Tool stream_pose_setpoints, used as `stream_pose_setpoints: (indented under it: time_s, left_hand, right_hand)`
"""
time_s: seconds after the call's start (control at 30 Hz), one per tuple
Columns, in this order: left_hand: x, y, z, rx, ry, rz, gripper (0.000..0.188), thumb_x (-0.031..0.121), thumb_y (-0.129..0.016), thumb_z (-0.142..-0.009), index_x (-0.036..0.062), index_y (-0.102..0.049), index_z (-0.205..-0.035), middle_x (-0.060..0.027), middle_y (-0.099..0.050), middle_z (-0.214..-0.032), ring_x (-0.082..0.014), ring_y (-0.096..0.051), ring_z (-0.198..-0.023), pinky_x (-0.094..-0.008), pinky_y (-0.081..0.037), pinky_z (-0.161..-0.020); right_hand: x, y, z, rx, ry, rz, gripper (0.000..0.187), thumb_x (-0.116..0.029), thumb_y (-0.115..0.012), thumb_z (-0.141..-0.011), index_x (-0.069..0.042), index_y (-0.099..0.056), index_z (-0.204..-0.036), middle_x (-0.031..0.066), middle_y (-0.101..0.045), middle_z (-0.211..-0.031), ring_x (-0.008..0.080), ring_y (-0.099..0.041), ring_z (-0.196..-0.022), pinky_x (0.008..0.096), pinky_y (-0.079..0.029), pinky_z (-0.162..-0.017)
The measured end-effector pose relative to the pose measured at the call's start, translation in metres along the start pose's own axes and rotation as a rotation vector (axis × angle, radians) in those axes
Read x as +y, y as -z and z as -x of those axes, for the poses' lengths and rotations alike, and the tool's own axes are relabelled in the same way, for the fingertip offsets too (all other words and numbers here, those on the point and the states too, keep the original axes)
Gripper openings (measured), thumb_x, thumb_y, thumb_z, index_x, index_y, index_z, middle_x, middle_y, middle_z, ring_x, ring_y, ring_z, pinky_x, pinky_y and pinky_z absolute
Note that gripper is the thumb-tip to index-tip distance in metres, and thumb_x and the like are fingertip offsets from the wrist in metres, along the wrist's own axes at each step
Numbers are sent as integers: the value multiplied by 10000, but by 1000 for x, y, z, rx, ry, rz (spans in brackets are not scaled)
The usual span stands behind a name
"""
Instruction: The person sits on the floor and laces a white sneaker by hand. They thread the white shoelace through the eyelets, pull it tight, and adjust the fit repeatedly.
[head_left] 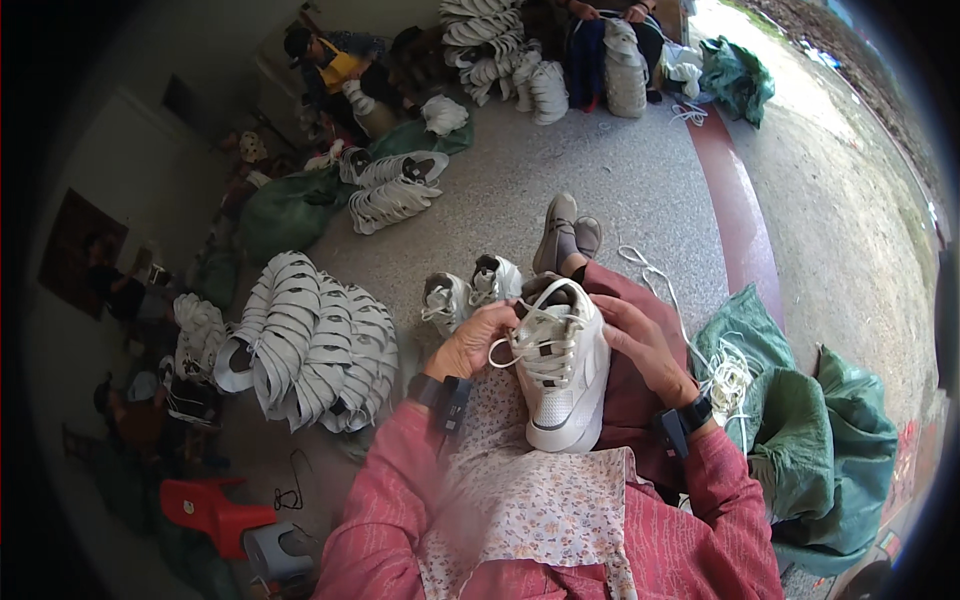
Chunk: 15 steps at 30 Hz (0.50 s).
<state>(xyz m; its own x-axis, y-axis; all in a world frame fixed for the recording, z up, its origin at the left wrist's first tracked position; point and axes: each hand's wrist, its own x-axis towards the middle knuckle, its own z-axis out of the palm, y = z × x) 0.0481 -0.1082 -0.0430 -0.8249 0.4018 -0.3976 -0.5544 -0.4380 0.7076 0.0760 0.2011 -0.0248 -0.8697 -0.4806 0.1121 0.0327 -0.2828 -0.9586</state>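
Note:
A white sneaker [565, 385] rests on my lap, toe toward me, with a pale lace [549, 355] threaded across its front and a loose loop hanging at its left. The fingers of my left hand [478, 340] are pinched at the upper left edge of the shoe, where the lace comes out. My right hand [648, 350] holds the right side of the shoe near its collar, thumb and fingers pressed against it. Just beyond my left hand stand two more laced white shoes [446, 300]. A patterned apron [535, 505] covers my lap.
Stacked white shoe uppers [310, 345] stand on the left, with more stacks [392, 195] farther back. Green sacks [800, 430] and a bundle of white laces [730, 380] are at my right. A red plastic stool [215, 512] is lower left. Other people [345, 70] sit around the room.

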Motion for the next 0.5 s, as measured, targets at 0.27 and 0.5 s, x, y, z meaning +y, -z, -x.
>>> stream_pose_setpoints:
  time_s: [0.27, 0.5]
  left_hand:
    - [9, 11, 48, 163, -188, 47, 424, 296, -648, -950, 55, -604, -1297, -115, -674, -1195, -230, -671, -1026, -372, -557, -920]
    - [45, 57, 86, -275, -225, 195, 635, 346, -735, -888, 64, -497, -1405, -205, -602, -1271, -367, -625, -1117, -501, -536, -949]
  right_hand:
    - [18, 0, -4, 8, -27, 119, 468, -340, -500, -1064, 11, -557, -1368, 61, -609, -1291, 138, -524, -1219, 281, -389, -1064]
    - [15, 9, -5, 23, -99, 101, 480, -378, -511, -1055, -9, -575, -1355, 57, -622, -1249, 131, -537, -1180, 277, -403, -1043]
